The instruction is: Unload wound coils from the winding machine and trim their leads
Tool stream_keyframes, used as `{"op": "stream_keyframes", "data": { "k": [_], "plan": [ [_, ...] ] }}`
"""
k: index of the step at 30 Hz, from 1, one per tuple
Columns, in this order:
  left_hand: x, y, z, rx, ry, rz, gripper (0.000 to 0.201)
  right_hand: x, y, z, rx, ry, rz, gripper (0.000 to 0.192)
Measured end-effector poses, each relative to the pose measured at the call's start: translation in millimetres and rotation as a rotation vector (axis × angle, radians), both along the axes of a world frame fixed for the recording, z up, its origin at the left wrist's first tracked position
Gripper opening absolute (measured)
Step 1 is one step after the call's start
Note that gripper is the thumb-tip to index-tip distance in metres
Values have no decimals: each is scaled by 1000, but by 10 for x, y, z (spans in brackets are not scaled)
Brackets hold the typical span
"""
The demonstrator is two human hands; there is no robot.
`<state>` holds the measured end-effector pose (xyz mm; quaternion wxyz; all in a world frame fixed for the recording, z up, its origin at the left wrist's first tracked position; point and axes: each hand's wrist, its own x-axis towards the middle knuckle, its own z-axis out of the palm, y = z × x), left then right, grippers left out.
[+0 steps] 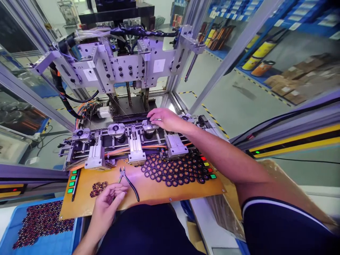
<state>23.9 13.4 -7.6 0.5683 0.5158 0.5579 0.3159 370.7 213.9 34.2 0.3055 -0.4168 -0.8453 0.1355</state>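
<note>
My right hand (162,118) reaches into the machine and rests on the third round fixture (147,126) of a row, fingers curled over a small black ring part there. My left hand (109,202) lies on the brown board (156,193), fingers loosely curled; whether it holds anything I cannot tell. Just beyond its fingertips lie black-handled cutters (127,180) and a small pile of dark ring parts (98,187). A large spread of the same ring parts (175,170) covers the board's right side.
Two more round fixtures (116,129) (79,134) stand to the left in the row. An overhead metal tooling head (124,63) hangs above. Lit buttons (208,168) (71,182) flank the board. A blue tray (55,244) with several ring parts sits at lower left.
</note>
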Motion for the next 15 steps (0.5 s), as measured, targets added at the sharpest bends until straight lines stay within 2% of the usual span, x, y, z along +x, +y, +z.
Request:
{"op": "stream_keyframes", "data": {
  "k": [8,15],
  "plan": [
    [-142,-16,-174,1,106,36,30,57,33,-32,-15,-143,51,20],
    [-88,31,-175,-13,110,40,34,2,75,-85,-3,-232,15,20]
  ]
}}
